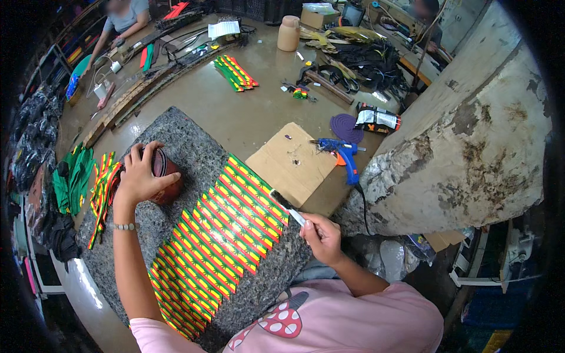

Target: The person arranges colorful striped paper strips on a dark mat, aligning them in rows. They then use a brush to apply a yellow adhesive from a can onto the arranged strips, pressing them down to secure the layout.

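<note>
Striped strips (220, 235) lie on the stone slab (194, 141), long axes running lower-left to upper-right. Right hand (322, 235), nearer, grips a brush (288, 207) touching their upper-right edge. Left hand (140, 173) clasps the brown jar (168, 179) left of the strips.

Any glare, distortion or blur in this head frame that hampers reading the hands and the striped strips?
Head view: heavy fisheye bending, black vignette at the rim; glare streaks on the wet-looking tabletop; striped strips, left hand on the brown tin and right hand with the brush are sharp; distant faces blurred.
</note>
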Action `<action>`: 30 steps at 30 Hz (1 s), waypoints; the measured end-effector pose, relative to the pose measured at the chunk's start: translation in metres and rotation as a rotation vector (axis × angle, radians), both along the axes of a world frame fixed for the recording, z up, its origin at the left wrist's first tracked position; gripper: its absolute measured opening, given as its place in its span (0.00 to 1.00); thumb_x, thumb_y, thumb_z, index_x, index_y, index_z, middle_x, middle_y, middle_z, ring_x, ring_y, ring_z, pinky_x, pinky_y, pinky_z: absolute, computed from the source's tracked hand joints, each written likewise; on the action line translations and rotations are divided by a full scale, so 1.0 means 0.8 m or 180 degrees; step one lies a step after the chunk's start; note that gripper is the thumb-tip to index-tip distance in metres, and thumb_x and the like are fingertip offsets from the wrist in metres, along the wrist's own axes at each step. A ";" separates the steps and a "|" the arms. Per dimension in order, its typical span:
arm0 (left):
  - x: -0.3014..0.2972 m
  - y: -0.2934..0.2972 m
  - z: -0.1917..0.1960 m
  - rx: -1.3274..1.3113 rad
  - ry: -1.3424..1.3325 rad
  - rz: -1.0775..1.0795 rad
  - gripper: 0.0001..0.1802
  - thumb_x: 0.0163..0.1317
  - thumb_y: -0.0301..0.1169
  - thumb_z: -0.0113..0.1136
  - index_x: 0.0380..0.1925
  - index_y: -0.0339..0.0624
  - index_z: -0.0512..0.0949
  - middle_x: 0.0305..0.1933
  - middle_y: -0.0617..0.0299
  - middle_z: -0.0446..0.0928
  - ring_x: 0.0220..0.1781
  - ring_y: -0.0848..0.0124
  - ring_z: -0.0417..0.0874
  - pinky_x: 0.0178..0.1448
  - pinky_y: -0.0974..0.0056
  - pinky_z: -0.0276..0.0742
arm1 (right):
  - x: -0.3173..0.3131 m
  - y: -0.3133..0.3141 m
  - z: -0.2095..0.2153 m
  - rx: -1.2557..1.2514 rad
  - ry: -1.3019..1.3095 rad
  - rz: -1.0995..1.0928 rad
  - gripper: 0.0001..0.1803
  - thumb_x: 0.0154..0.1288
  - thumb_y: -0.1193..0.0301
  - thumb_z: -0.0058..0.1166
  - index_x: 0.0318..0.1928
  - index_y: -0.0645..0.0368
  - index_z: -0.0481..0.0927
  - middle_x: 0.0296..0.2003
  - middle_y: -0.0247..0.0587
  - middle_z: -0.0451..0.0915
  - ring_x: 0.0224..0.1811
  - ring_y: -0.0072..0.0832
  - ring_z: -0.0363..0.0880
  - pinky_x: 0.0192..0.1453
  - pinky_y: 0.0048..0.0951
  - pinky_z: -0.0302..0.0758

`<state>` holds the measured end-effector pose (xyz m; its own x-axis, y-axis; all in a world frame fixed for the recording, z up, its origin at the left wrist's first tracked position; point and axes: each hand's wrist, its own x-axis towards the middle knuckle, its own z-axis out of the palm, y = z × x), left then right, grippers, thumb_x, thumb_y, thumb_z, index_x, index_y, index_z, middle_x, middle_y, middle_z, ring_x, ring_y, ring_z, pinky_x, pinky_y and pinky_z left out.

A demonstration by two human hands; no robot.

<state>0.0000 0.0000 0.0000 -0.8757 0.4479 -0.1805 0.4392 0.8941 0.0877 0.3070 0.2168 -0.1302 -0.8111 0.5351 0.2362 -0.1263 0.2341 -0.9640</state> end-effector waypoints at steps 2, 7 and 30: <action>-0.002 -0.004 -0.016 -0.0051 0.0122 -0.0064 0.45 0.47 0.56 0.64 0.66 0.59 0.62 0.74 0.50 0.52 0.76 0.47 0.51 0.68 0.30 0.52 | 0.007 0.001 0.003 -0.0098 0.0002 0.0002 0.12 0.68 0.76 0.51 0.50 0.65 0.80 0.26 0.36 0.79 0.27 0.16 0.75 0.31 0.19 0.71; 0.004 -0.008 -0.050 0.0065 0.1287 -0.0290 0.51 0.40 0.56 0.69 0.68 0.62 0.60 0.74 0.49 0.53 0.76 0.46 0.51 0.63 0.28 0.59 | -0.006 -0.002 -0.006 0.0247 0.0112 -0.0049 0.12 0.70 0.76 0.48 0.49 0.70 0.77 0.28 0.36 0.78 0.28 0.16 0.75 0.32 0.19 0.72; 0.197 -0.553 0.011 -0.0313 0.1458 0.2185 0.44 0.44 0.56 0.69 0.64 0.59 0.70 0.67 0.36 0.63 0.64 0.41 0.70 0.68 0.51 0.65 | -0.007 0.008 -0.027 -0.0030 0.0105 -0.0055 0.15 0.74 0.68 0.46 0.54 0.66 0.75 0.28 0.31 0.74 0.23 0.12 0.62 0.26 0.16 0.60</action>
